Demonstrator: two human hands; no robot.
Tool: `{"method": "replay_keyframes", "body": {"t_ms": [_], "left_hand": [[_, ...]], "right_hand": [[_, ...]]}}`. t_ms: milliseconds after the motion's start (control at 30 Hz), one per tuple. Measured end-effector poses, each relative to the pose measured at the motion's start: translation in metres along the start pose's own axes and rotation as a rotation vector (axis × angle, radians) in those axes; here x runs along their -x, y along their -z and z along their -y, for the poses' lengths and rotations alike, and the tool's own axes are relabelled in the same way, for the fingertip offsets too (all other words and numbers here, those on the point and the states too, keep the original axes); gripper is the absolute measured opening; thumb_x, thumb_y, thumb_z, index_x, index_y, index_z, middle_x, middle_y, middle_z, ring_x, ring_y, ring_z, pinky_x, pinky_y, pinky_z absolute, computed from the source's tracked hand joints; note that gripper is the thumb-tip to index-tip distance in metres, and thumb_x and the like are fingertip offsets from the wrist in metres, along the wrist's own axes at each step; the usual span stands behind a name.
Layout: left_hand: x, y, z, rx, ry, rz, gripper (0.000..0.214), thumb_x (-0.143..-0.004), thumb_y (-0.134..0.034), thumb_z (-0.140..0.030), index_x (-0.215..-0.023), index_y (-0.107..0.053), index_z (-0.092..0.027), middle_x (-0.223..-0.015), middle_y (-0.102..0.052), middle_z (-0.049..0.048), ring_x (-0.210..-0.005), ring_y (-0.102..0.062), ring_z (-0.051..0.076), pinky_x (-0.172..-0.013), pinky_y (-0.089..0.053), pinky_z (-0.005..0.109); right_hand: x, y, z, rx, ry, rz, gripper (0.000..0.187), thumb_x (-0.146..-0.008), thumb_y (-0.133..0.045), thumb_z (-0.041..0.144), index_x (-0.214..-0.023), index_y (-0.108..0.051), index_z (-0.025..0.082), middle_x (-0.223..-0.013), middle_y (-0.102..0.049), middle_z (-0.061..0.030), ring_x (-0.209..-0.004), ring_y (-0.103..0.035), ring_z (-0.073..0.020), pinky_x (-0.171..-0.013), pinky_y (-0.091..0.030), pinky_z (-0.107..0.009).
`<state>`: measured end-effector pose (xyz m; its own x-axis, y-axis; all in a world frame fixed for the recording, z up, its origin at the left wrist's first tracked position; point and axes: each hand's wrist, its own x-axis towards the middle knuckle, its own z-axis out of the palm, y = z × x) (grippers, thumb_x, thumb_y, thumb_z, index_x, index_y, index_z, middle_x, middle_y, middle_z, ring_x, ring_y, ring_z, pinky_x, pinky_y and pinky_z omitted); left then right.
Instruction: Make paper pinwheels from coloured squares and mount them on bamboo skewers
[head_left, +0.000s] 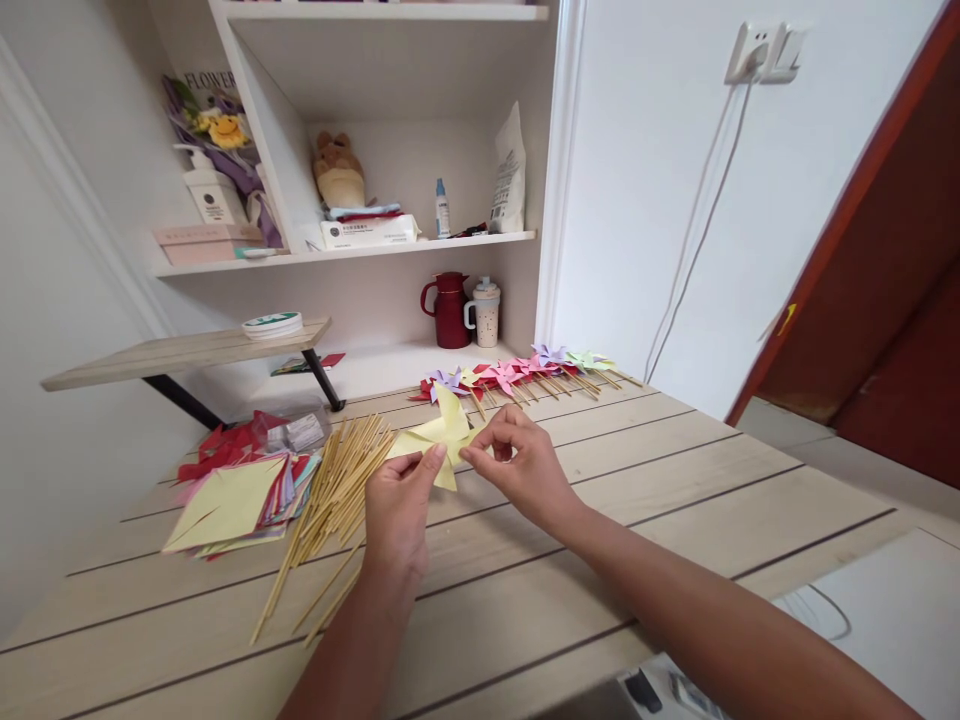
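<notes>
A yellow paper pinwheel (pixel 450 425) is held up over the table between my two hands. My left hand (pixel 401 500) pinches it near its centre from the left, thumb on top. From the right, my right hand (pixel 517 455) has thumb and forefinger pinched together at the edge of a blade; whether a small part sits between those fingertips is hidden. Left of my hands lies a loose pile of thin wooden sticks (pixel 345 480). Beyond it is a stack of coloured paper squares (pixel 225 505), a yellow one with cut lines on top.
Finished pinwheels on sticks (pixel 517 375) lie in a row at the table's back edge. A clear plastic bag (pixel 300 430) sits behind the paper. On the left stands a small raised shelf (pixel 187 350); a red jug (pixel 450 310) and a cup (pixel 486 312) stand behind.
</notes>
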<state>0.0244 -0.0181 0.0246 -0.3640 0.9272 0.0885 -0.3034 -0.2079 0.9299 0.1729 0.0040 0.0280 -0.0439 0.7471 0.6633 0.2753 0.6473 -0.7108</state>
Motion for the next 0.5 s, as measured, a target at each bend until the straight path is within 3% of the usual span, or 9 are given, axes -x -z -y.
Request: {"method": "replay_keyframes", "body": {"t_ms": [267, 367, 500], "left_hand": [[-0.002, 0.002, 0.000, -0.030, -0.020, 0.009, 0.038, -0.055, -0.094, -0.041, -0.078, -0.080, -0.013, -0.080, -0.078, 0.0075, -0.072, -0.068, 0.017, -0.071, -0.052, 0.028], [0.000, 0.001, -0.001, -0.026, -0.013, 0.006, 0.038, -0.055, -0.093, -0.040, -0.080, -0.080, -0.013, -0.083, -0.079, 0.0085, -0.074, -0.069, 0.018, -0.073, -0.054, 0.029], [0.001, 0.001, 0.000, -0.057, -0.023, 0.017, 0.036, -0.056, -0.092, -0.040, -0.078, -0.080, -0.014, -0.083, -0.079, 0.0088, -0.076, -0.070, 0.019, -0.074, -0.055, 0.029]], "right_hand": [[-0.003, 0.002, -0.006, -0.035, 0.004, -0.029, 0.014, -0.081, -0.080, 0.035, -0.078, -0.076, 0.022, -0.078, -0.055, -0.0022, -0.069, -0.050, -0.0164, -0.063, -0.046, -0.031], [-0.006, 0.009, -0.004, -0.056, 0.005, -0.093, 0.021, -0.088, -0.073, 0.042, -0.098, -0.077, 0.025, -0.095, -0.064, -0.0059, -0.090, -0.059, -0.0217, -0.084, -0.051, -0.038], [-0.012, 0.020, -0.002, -0.137, -0.116, -0.040, 0.043, -0.083, -0.075, 0.051, -0.122, -0.072, 0.031, -0.132, -0.063, -0.0074, -0.130, -0.052, -0.0287, -0.112, -0.039, -0.048]]}}
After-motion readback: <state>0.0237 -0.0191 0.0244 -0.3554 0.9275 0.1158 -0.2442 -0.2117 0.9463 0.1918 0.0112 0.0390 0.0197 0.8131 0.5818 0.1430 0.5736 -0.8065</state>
